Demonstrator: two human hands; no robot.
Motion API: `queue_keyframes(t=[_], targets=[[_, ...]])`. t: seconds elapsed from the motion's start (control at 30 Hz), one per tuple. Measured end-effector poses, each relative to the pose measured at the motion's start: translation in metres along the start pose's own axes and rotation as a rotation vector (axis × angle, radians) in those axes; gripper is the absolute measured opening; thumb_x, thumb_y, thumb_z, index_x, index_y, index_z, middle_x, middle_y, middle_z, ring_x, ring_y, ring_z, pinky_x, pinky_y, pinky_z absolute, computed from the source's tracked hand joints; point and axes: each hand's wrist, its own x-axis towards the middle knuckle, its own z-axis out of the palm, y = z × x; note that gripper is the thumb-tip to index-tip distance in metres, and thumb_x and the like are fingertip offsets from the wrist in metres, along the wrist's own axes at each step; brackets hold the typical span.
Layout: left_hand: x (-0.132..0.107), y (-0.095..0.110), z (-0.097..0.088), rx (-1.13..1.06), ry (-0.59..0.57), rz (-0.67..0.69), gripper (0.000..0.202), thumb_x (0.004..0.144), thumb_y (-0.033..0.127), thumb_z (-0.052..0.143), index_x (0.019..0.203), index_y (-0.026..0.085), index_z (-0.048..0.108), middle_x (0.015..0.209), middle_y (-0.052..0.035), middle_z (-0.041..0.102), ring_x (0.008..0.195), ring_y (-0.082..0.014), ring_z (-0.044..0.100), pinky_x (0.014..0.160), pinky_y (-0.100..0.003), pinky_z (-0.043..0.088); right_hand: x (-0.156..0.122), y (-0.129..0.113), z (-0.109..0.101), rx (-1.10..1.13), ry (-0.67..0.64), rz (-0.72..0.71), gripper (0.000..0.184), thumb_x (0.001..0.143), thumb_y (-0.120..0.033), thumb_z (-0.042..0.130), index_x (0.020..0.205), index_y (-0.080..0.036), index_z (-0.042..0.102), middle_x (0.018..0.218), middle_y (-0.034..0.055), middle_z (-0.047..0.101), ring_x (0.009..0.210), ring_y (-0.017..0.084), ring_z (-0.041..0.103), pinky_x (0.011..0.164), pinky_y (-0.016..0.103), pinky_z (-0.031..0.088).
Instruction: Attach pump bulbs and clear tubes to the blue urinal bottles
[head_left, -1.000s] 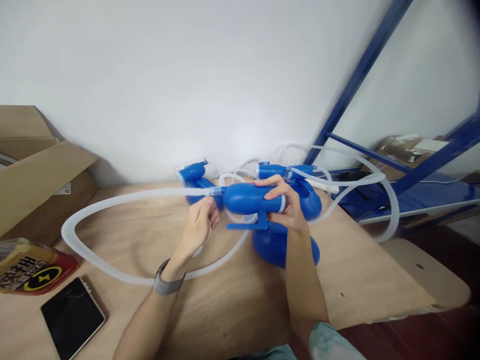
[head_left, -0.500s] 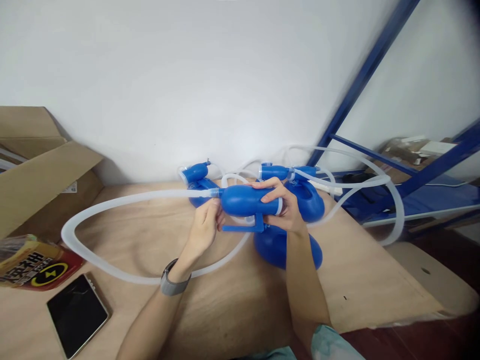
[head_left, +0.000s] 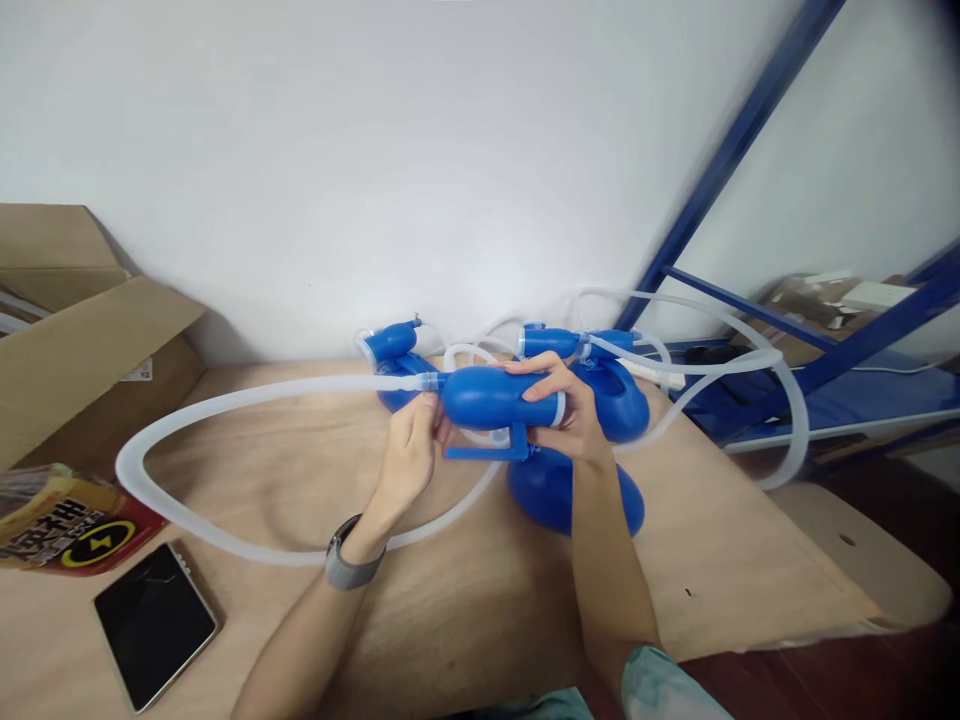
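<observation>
My right hand (head_left: pixel 566 410) wraps round the wide end of a blue plastic bottle-shaped neck piece (head_left: pixel 480 397), lying sideways with a white rim and a blue bracket below. From its narrow left end runs a translucent white hose (head_left: pixel 300 390), looping left and back beneath my left wrist. At that joint a hose clamp (head_left: pixel 430 381) circles the hose; the fingertips of my left hand (head_left: pixel 411 440) are pinched just below it, partly hidden. Under my right forearm sits a rounded blue container (head_left: pixel 547 495), apparently joined to the neck piece.
More blue containers with hoses stand near the wall: one at left (head_left: pixel 394 345), others at right (head_left: pixel 611 395). A phone (head_left: pixel 156 625), a labelled food package (head_left: pixel 82 525) and an open cardboard box (head_left: pixel 97 350) are at left. Beyond the table's right edge are a stool (head_left: pixel 870 560) and blue shelf frame (head_left: pixel 727 160).
The hands stay almost in place on the neck piece and its hose joint. The hose loop at left shifts slightly, and the whole view moves a little.
</observation>
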Motion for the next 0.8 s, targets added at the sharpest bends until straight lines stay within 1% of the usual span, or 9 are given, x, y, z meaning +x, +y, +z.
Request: queue_keyframes(t=[0.13, 0.23, 0.37, 0.43, 0.53, 0.67, 0.8], targets=[[0.001, -0.002, -0.001, 0.002, -0.044, 0.008, 0.047, 0.11, 0.041, 0.042, 0.066, 0.022, 0.043, 0.059, 0.003, 0.047, 0.055, -0.0123, 0.047, 0.058, -0.028, 0.039, 0.0, 0.0, -0.002, -0.01, 0.002, -0.012, 0.031, 0.08, -0.027, 0.086, 0.108, -0.032, 0.072, 0.127, 0.0067, 0.072, 0.122, 0.033, 0.07, 0.105, 0.059, 0.056], [0.001, -0.003, -0.002, 0.008, -0.053, 0.007, 0.046, 0.11, 0.039, 0.041, 0.067, 0.022, 0.043, 0.058, 0.0027, 0.048, 0.055, -0.013, 0.048, 0.059, -0.028, 0.04, -0.001, 0.0, -0.004, 0.012, -0.004, -0.025, 0.033, 0.08, -0.025, 0.085, 0.11, -0.032, 0.072, 0.13, 0.0067, 0.071, 0.122, 0.032, 0.07, 0.106, 0.057, 0.057], [0.003, -0.004, -0.006, 0.023, -0.1, -0.039, 0.043, 0.109, 0.036, 0.041, 0.069, 0.022, 0.045, 0.061, 0.0019, 0.053, 0.058, -0.0143, 0.053, 0.061, -0.029, 0.042, -0.002, 0.0, -0.005, -0.016, 0.004, -0.003, 0.032, 0.079, -0.027, 0.085, 0.108, -0.032, 0.072, 0.128, 0.0065, 0.072, 0.12, 0.033, 0.071, 0.104, 0.056, 0.057], [0.004, -0.003, -0.01, 0.038, -0.13, -0.055, 0.043, 0.109, 0.037, 0.041, 0.069, 0.022, 0.046, 0.062, 0.0019, 0.054, 0.059, -0.0145, 0.054, 0.063, -0.029, 0.043, -0.002, 0.0, -0.006, -0.021, 0.006, 0.012, 0.031, 0.079, -0.027, 0.086, 0.106, -0.032, 0.072, 0.127, 0.0062, 0.072, 0.119, 0.033, 0.071, 0.104, 0.056, 0.057], [0.004, -0.001, -0.013, 0.089, -0.149, -0.045, 0.045, 0.11, 0.039, 0.04, 0.069, 0.022, 0.047, 0.063, 0.0013, 0.055, 0.061, -0.0153, 0.056, 0.066, -0.03, 0.044, -0.003, 0.001, -0.005, -0.001, 0.011, 0.029, 0.032, 0.077, -0.027, 0.087, 0.105, -0.032, 0.072, 0.126, 0.0062, 0.072, 0.118, 0.032, 0.071, 0.104, 0.055, 0.057], [0.003, 0.003, -0.015, 0.169, -0.172, -0.014, 0.046, 0.11, 0.039, 0.039, 0.07, 0.021, 0.051, 0.066, -0.0003, 0.059, 0.067, -0.0166, 0.059, 0.072, -0.03, 0.045, -0.003, 0.002, -0.004, 0.014, 0.034, 0.048, 0.032, 0.077, -0.032, 0.087, 0.106, -0.031, 0.071, 0.126, 0.0065, 0.073, 0.119, 0.033, 0.069, 0.1, 0.052, 0.057], [0.006, 0.004, -0.016, 0.227, -0.174, -0.016, 0.047, 0.11, 0.044, 0.039, 0.073, 0.021, 0.054, 0.069, -0.0011, 0.063, 0.069, -0.0177, 0.061, 0.073, -0.031, 0.048, -0.004, 0.004, -0.005, 0.013, 0.048, 0.085, 0.033, 0.077, -0.035, 0.086, 0.106, -0.03, 0.072, 0.128, 0.0069, 0.073, 0.119, 0.033, 0.068, 0.1, 0.05, 0.054]])
